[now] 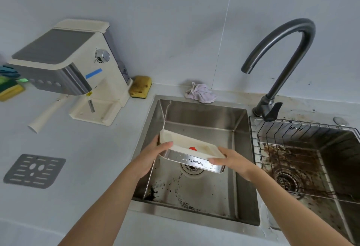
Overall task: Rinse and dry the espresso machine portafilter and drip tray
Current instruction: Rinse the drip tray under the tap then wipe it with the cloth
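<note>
I hold the cream drip tray [185,144], with its shiny metal front, over the left sink basin [196,113]. My left hand [153,154] grips its left end and my right hand [231,160] grips its right end. A small red float shows inside the tray. The tray's grey slotted grate [35,170] lies flat on the counter at the left. The cream espresso machine [64,60] stands at the back left. The portafilter's white handle [46,112] sticks out from under it toward the front left.
A dark curved tap [282,50] stands between the two basins, its spout over the left one, with no water running. A wire rack [303,144] sits in the stained right basin. A pale cloth [200,92] and a yellow sponge [140,86] lie behind the sink. More sponges [9,85] lie at far left.
</note>
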`<action>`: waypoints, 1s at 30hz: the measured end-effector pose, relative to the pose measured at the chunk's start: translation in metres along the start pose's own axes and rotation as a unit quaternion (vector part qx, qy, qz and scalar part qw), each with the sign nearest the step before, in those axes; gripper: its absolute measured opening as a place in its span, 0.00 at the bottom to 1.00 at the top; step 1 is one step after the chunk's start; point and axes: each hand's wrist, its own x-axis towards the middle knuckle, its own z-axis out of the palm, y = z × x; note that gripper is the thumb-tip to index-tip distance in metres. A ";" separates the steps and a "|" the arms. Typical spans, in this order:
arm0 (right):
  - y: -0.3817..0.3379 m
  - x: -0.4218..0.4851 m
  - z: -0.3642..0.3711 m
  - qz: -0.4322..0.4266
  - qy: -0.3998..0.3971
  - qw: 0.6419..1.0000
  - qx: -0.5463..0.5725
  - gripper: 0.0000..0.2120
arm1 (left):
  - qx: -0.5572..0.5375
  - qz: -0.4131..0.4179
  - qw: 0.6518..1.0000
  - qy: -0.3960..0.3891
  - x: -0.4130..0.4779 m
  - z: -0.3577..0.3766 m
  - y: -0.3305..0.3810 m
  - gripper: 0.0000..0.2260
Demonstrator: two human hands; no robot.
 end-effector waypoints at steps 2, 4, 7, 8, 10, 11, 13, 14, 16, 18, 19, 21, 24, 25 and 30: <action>0.002 -0.001 0.003 0.009 0.005 1.000 -0.008 0.21 | 0.047 -0.017 0.999 -0.002 -0.004 -0.002 -0.004 0.34; 0.001 -0.003 0.006 0.010 0.012 1.000 -0.012 0.19 | 0.077 -0.020 0.997 -0.001 -0.005 -0.007 -0.008 0.33; -0.008 -0.005 0.013 0.005 0.037 0.999 -0.009 0.18 | 0.110 -0.008 0.994 0.002 -0.006 -0.016 -0.012 0.31; -0.011 -0.005 0.016 0.002 0.050 0.999 -0.005 0.19 | 0.119 -0.001 0.993 0.002 -0.007 -0.020 -0.011 0.31; -0.018 -0.004 0.024 -0.006 0.078 0.997 0.003 0.21 | 0.129 0.014 0.992 0.001 -0.007 -0.030 -0.009 0.31; -0.023 -0.004 0.028 -0.011 0.091 0.996 0.004 0.22 | 0.133 0.021 0.991 -0.002 -0.008 -0.036 -0.008 0.31; -0.033 -0.002 0.041 -0.020 0.115 0.993 0.001 0.23 | 0.144 0.037 0.989 -0.008 -0.010 -0.051 -0.008 0.31; -0.038 -0.001 0.049 -0.026 0.126 0.992 -0.002 0.23 | 0.151 0.044 0.987 -0.011 -0.011 -0.060 -0.010 0.32; -0.048 0.004 0.071 -0.034 0.155 0.987 -0.012 0.25 | 0.174 0.055 0.983 -0.016 -0.013 -0.085 -0.014 0.33; -0.060 0.011 0.101 -0.039 0.188 0.981 -0.034 0.29 | 0.202 0.069 0.977 -0.022 -0.017 -0.117 -0.019 0.33; -0.066 0.015 0.118 -0.045 0.203 0.977 -0.047 0.30 | 0.214 0.078 0.973 -0.030 -0.021 -0.135 -0.020 0.33; -0.079 0.024 0.156 -0.059 0.227 0.970 -0.069 0.31 | 0.240 0.094 0.965 -0.045 -0.033 -0.173 -0.024 0.35; -0.095 0.036 0.219 -0.072 0.243 0.964 -0.076 0.39 | 0.274 0.111 0.954 -0.060 -0.055 -0.231 -0.033 0.37; -0.098 0.040 0.239 -0.069 0.250 0.962 -0.083 0.41 | 0.288 0.113 0.949 -0.061 -0.062 -0.248 -0.036 0.37; -0.098 0.057 0.313 -0.054 0.262 0.961 -0.071 0.47 | 0.336 0.122 0.931 -0.066 -0.090 -0.304 -0.058 0.37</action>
